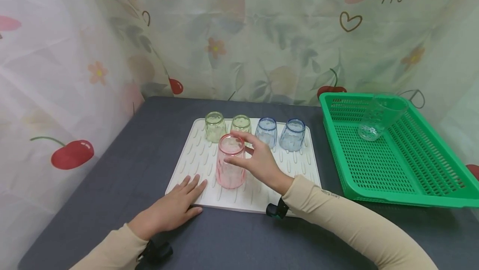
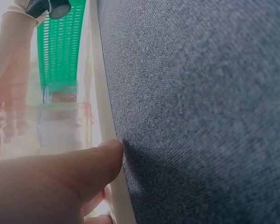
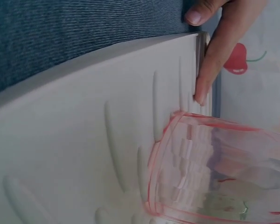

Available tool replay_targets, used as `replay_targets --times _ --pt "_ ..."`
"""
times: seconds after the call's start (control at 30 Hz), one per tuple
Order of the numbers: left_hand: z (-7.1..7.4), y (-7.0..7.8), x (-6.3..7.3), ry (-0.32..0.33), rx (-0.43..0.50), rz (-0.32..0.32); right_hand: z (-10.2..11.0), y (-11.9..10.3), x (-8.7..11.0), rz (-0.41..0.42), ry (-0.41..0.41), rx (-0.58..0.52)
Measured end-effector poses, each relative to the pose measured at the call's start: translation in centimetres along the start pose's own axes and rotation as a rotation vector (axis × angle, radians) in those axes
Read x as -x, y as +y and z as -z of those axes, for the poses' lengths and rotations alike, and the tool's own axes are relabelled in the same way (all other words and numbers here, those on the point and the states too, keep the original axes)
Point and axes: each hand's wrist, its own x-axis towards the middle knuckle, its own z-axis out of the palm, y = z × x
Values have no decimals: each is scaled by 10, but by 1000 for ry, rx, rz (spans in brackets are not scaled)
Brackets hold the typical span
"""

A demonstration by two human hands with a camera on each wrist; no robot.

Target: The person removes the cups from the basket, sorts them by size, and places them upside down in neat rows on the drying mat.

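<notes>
A pink drinking glass (image 1: 231, 174) stands on the white ribbed drying mat (image 1: 191, 160), near its front half. My right hand (image 1: 262, 164) holds it from the right, thumb across the near side and a finger by the top. In the right wrist view the pink glass (image 3: 191, 163) meets the mat; the right fingers do not show there. My left hand (image 1: 174, 207) lies spread on the mat's front left corner. The left thumb (image 2: 102, 158) rests along the mat's edge in the left wrist view.
Behind the pink glass stand two green glasses (image 1: 215, 128) and two blue glasses (image 1: 292, 136) in a row. To the right, a green plastic basket (image 1: 337, 166) contains a clear glass (image 1: 370, 131), tilted. A patterned curtain (image 1: 254, 33) hangs behind the dark table (image 1: 127, 153).
</notes>
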Motion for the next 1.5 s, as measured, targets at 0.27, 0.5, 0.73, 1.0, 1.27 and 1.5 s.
replay_targets --times 0.27,0.5,0.73,1.0,1.27,1.5 --pt "3 0 3 -8 12 13 -6 23 -8 -15 -15 -12" --pt "4 2 3 -9 20 12 -6 39 -9 1 -13 3" --pt "3 2 2 -6 15 0 2 32 -8 6 -68 55" --pt "3 1 2 -7 14 -4 8 24 -8 4 -119 88" --pt "3 0 0 -19 7 1 19 14 -6 29 -118 99" --pt "3 0 1 -19 13 -1 31 3 -3 30 -109 135"
